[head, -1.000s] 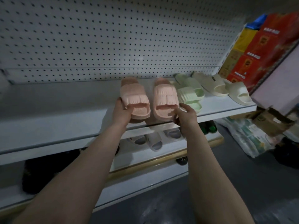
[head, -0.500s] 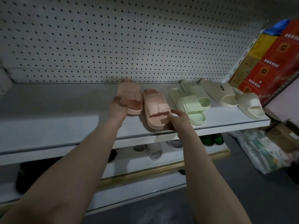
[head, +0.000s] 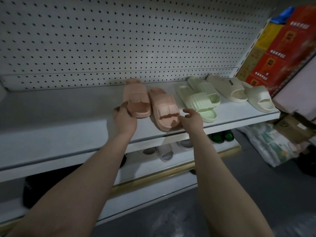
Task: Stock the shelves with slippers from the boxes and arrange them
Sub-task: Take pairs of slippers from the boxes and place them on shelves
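White shelf (head: 68,134); left hand (head: 125,119) gripping pink slipper (head: 136,98); right hand (head: 192,121) loose-fingered beside its mate (head: 164,110).

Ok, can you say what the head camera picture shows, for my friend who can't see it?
A left hand holds one pink slipper on a white shelf, while the open right hand is beside its partner. Green slippers and cream slippers sit further right.

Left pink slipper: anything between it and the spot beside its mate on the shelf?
Nothing visible. The left pink slipper, held at its front edge by the left hand, already lies close beside the right pink slipper on the shelf. The right hand is open at that slipper's toe, and the green pair sits further right.
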{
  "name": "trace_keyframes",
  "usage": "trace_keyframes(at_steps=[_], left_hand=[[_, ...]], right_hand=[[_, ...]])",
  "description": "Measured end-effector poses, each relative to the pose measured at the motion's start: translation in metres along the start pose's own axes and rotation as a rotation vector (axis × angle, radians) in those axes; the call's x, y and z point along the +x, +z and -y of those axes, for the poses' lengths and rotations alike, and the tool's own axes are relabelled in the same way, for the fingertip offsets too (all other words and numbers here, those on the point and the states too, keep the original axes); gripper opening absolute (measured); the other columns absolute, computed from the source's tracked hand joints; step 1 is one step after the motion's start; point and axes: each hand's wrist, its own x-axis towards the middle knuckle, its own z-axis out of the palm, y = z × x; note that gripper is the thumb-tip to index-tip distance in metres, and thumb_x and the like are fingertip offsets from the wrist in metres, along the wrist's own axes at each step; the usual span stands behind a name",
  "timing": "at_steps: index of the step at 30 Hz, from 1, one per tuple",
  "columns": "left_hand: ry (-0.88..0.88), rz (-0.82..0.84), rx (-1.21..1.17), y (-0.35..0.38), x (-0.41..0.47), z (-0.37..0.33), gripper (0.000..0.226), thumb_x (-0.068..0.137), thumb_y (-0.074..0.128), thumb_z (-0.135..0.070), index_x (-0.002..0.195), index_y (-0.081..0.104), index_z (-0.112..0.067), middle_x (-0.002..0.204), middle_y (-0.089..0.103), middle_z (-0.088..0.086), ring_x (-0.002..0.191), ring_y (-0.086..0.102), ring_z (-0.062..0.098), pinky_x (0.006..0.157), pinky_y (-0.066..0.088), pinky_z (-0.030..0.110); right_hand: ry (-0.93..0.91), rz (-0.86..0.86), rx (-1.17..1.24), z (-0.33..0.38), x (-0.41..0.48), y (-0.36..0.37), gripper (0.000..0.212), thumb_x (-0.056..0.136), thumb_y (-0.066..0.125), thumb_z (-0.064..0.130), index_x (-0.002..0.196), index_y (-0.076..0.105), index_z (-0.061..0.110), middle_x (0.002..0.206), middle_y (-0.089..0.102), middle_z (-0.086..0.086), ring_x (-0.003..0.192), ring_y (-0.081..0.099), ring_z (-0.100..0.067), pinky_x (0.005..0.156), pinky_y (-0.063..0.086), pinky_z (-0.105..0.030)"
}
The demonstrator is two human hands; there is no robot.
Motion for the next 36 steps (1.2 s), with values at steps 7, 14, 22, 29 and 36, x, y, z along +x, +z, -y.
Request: trace_keyframes(at_steps=[7, 14, 22, 29, 36], left_hand=[[0.085, 0.121, -0.229, 0.007, -0.026, -0.011, 0.026, 0.093, 0.054, -0.012, 0.119, 0.056, -0.011, 0.119, 0.057, 0.015, 0.096, 0.057, 0.026, 0.072, 0.032, 0.02], [0.284, 0.321, -0.365, 0.02, -0.073, -0.032, 0.023, 0.091, 0.059, -0.018, 0.112, 0.063, -0.025, 0.104, 0.067, -0.002, 0.092, 0.065, 0.019, 0.084, 0.052, 0.034], [0.385, 0.699, -0.386, 0.059, -0.163, -0.059, 0.026, 0.092, 0.059, -0.017, 0.118, 0.061, -0.019, 0.104, 0.065, -0.003, 0.093, 0.063, 0.016, 0.086, 0.052, 0.032], [0.47, 0.944, -0.339, 0.11, -0.258, -0.083, 0.028, 0.091, 0.06, -0.017, 0.119, 0.062, -0.019, 0.101, 0.063, -0.004, 0.088, 0.06, 0.012, 0.076, 0.046, 0.023], [0.569, 1.177, -0.284, 0.183, -0.36, -0.12, 0.028, 0.09, 0.063, -0.016, 0.117, 0.062, -0.019, 0.096, 0.062, -0.006, 0.087, 0.062, 0.015, 0.083, 0.054, 0.036]], right_hand=[[-0.017, -0.085, 0.024, -0.003, -0.038, -0.007, 0.047, 0.088, 0.064, 0.021, 0.134, 0.055, 0.02, 0.118, 0.064, -0.011, 0.099, 0.067, -0.029, 0.091, 0.055, -0.046], [0.091, -0.192, 0.046, -0.034, -0.097, -0.034, 0.043, 0.091, 0.059, 0.015, 0.134, 0.055, 0.019, 0.105, 0.064, -0.004, 0.071, 0.063, -0.015, 0.065, 0.056, -0.031], [0.269, -0.386, 0.075, -0.103, -0.181, -0.087, 0.045, 0.089, 0.063, 0.024, 0.133, 0.056, 0.026, 0.115, 0.062, -0.002, 0.086, 0.068, -0.021, 0.063, 0.057, -0.029], [0.4, -0.58, 0.09, -0.175, -0.239, -0.141, 0.046, 0.083, 0.067, 0.019, 0.129, 0.06, 0.024, 0.113, 0.063, -0.006, 0.096, 0.065, -0.022, 0.082, 0.059, -0.046], [0.562, -0.694, 0.091, -0.26, -0.286, -0.214, 0.045, 0.085, 0.068, 0.018, 0.129, 0.061, 0.021, 0.107, 0.062, -0.004, 0.099, 0.065, -0.025, 0.088, 0.056, -0.047]])
